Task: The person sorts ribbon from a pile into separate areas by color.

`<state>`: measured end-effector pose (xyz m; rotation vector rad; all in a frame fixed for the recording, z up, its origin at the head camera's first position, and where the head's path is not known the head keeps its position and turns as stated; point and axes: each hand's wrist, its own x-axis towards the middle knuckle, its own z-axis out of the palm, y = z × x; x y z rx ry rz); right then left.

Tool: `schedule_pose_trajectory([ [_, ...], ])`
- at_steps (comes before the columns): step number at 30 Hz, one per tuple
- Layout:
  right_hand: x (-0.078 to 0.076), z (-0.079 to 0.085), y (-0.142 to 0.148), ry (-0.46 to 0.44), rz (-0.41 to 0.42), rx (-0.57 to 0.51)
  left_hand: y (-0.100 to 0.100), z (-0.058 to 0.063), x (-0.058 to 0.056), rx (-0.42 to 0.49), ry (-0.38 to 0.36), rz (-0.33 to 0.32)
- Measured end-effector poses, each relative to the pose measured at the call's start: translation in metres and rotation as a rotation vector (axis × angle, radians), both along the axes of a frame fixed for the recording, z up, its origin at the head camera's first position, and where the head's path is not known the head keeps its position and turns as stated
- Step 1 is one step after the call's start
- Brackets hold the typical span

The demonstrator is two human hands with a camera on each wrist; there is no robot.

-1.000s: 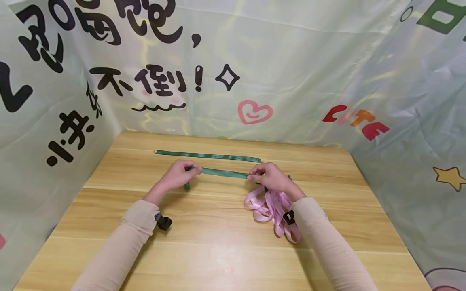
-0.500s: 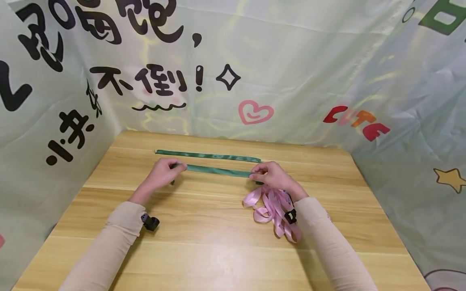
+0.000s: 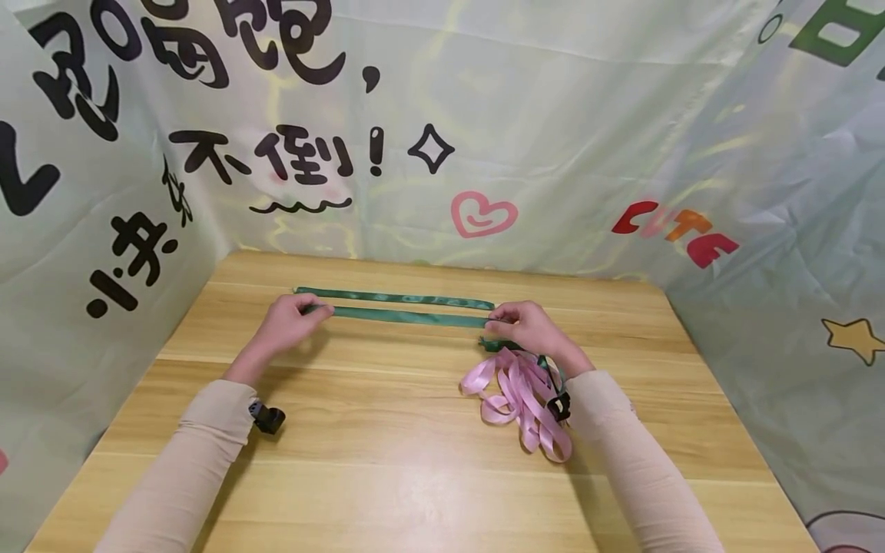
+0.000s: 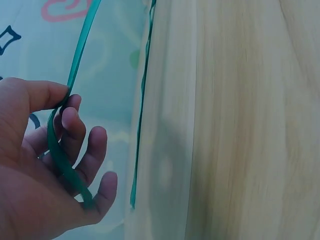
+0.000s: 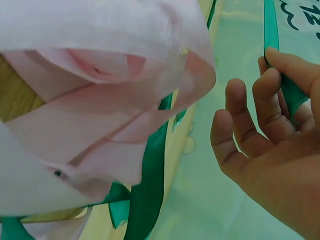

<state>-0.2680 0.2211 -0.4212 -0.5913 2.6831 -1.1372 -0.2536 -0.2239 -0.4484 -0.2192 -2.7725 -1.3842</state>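
Note:
A green ribbon (image 3: 408, 316) is stretched between the two hands, just above the table. The left hand (image 3: 289, 321) pinches it between thumb and index finger; in the left wrist view its loose tail (image 4: 64, 162) curls down across the palm. At the other side the right hand (image 3: 527, 329) pinches the ribbon, and a short piece (image 5: 292, 95) bends behind the thumb. Behind the stretched ribbon a second green ribbon strip (image 3: 394, 297) lies straight on the table. Beneath the right wrist sits a tangled pink ribbon (image 3: 515, 395), with more green ribbon (image 3: 499, 344) beside it.
The wooden table (image 3: 387, 468) reaches back to a printed cloth wall (image 3: 553, 153) that also closes both sides. A small black camera (image 3: 268, 417) is strapped at the left wrist; another (image 3: 558, 405) hangs over the pink ribbon.
The left hand has moved left and slightly away, so the pinched span of green ribbon is longer. The right hand has shifted slightly right and away. The straight strip stays put.

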Motion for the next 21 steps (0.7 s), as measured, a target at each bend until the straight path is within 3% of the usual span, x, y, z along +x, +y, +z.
schedule_pose_trajectory([
  [9,-0.007,-0.004,0.008,0.031,-0.078,0.033,-0.019,-0.001,-0.003,-0.035,-0.006,0.063],
  [21,-0.016,-0.011,0.018,-0.021,-0.15,0.04,-0.035,-0.003,-0.008,-0.046,-0.015,0.095],
])
